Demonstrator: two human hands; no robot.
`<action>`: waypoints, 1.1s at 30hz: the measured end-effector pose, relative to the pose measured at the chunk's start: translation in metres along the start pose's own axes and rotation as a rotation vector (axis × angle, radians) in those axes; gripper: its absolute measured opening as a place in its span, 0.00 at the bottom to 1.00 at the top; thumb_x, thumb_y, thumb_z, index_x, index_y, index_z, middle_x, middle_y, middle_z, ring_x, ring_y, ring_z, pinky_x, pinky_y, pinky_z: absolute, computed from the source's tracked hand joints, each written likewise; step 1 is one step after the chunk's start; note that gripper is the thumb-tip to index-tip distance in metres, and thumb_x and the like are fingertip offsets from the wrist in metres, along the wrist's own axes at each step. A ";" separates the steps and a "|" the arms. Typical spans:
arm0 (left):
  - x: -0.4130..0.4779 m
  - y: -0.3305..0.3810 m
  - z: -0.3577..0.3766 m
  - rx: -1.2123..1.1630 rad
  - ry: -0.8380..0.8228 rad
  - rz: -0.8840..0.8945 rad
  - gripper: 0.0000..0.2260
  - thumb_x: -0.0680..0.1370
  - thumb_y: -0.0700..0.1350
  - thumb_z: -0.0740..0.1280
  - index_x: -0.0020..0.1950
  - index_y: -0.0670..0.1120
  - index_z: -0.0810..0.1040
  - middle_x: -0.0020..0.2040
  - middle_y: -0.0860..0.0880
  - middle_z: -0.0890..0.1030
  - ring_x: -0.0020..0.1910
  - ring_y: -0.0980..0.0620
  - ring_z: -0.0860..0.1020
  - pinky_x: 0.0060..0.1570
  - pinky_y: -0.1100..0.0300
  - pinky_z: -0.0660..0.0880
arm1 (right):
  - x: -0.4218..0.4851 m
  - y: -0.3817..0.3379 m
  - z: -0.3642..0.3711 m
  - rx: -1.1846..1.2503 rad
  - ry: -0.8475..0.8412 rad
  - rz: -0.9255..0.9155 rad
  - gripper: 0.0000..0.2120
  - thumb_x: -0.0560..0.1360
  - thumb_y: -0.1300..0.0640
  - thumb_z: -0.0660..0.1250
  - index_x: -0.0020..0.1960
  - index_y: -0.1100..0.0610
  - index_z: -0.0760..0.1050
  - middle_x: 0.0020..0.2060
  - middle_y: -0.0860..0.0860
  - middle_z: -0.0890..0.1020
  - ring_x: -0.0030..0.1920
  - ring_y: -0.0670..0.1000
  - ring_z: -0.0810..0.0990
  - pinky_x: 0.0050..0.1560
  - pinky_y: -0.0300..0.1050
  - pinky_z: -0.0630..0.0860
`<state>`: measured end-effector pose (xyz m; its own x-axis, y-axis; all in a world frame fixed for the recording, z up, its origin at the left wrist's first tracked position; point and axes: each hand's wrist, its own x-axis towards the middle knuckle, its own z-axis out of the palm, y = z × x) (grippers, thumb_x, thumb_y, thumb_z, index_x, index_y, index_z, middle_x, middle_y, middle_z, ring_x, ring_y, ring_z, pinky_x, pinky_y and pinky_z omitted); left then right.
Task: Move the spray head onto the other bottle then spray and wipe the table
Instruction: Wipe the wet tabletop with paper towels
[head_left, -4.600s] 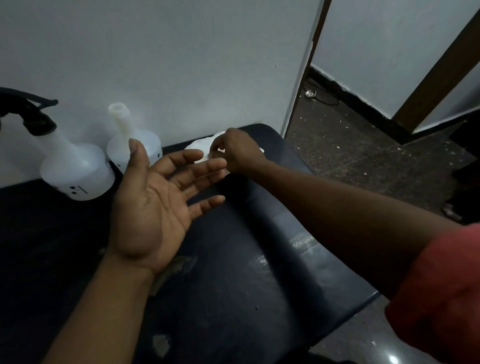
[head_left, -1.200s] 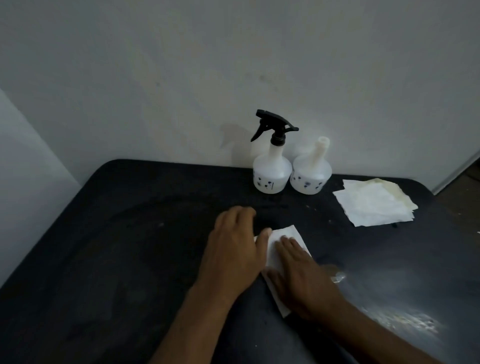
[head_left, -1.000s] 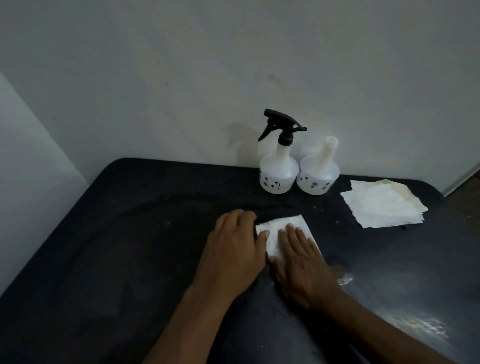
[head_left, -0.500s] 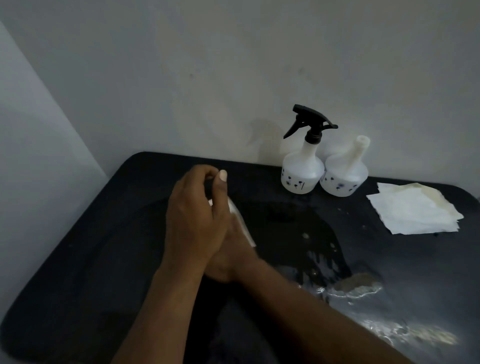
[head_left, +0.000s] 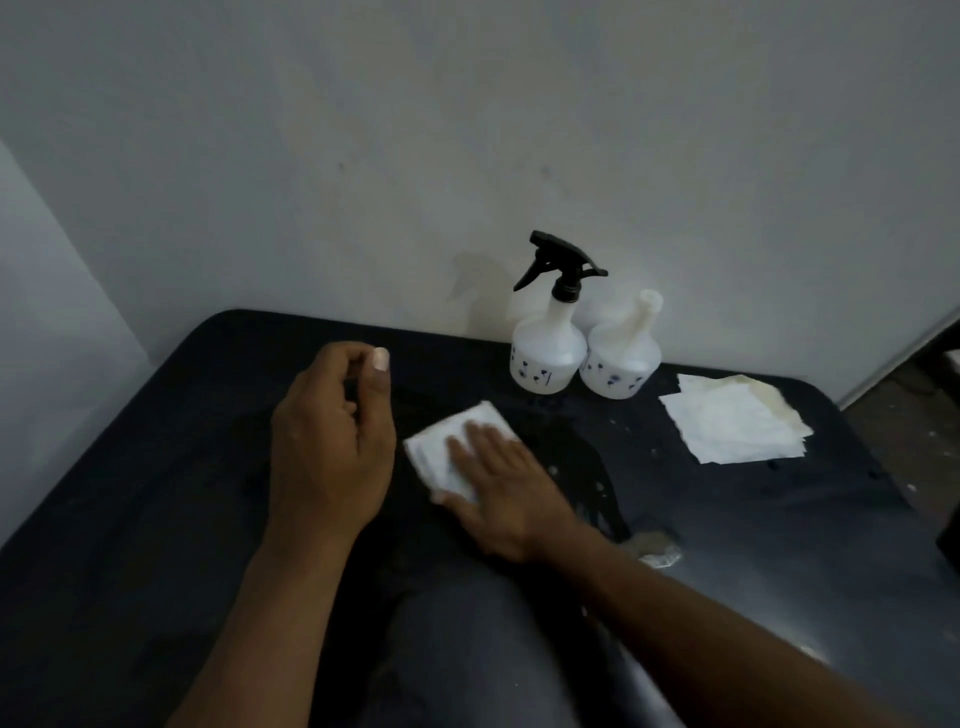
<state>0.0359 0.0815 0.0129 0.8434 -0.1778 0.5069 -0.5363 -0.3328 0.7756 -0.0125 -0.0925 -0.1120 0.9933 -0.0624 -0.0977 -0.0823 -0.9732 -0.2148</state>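
Dark wet table (head_left: 156, 519): right hand (head_left: 501, 491) flat, pressing folded tissue (head_left: 447, 447) mid-table; left hand (head_left: 327, 441) loosely curled, empty. Spray head (head_left: 563, 265) on left bottle (head_left: 545, 358), far side. Tissue judged soft, soggy, tearable: press flat, don't pinch.

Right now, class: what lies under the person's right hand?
A folded white tissue lies flat on the dark table under the right hand. Its far-left part shows; the rest, and the table beneath it, is covered by the fingers and palm.
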 end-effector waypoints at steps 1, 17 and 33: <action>0.000 0.001 0.000 -0.012 -0.011 -0.005 0.18 0.80 0.54 0.55 0.52 0.43 0.77 0.36 0.51 0.77 0.33 0.52 0.75 0.35 0.63 0.71 | -0.014 0.027 -0.005 -0.042 0.012 0.052 0.36 0.76 0.30 0.43 0.79 0.48 0.45 0.79 0.52 0.45 0.77 0.49 0.39 0.72 0.45 0.35; 0.014 -0.002 -0.016 -0.080 0.074 -0.035 0.09 0.84 0.47 0.57 0.49 0.48 0.75 0.39 0.43 0.82 0.26 0.60 0.72 0.23 0.72 0.66 | -0.102 -0.017 -0.003 -0.096 -0.158 -0.043 0.38 0.77 0.32 0.42 0.78 0.53 0.40 0.77 0.55 0.40 0.78 0.58 0.39 0.76 0.56 0.36; 0.011 -0.027 -0.063 -0.091 0.298 -0.171 0.14 0.81 0.59 0.54 0.51 0.54 0.75 0.46 0.62 0.81 0.40 0.68 0.77 0.42 0.55 0.79 | 0.046 -0.040 -0.015 -0.142 -0.112 -0.050 0.32 0.80 0.38 0.44 0.79 0.53 0.43 0.79 0.57 0.44 0.78 0.57 0.44 0.77 0.55 0.43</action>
<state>0.0573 0.1473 0.0213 0.8825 0.1562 0.4437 -0.3996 -0.2484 0.8824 0.0378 -0.0596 -0.0930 0.9798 0.0041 -0.1999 -0.0128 -0.9965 -0.0830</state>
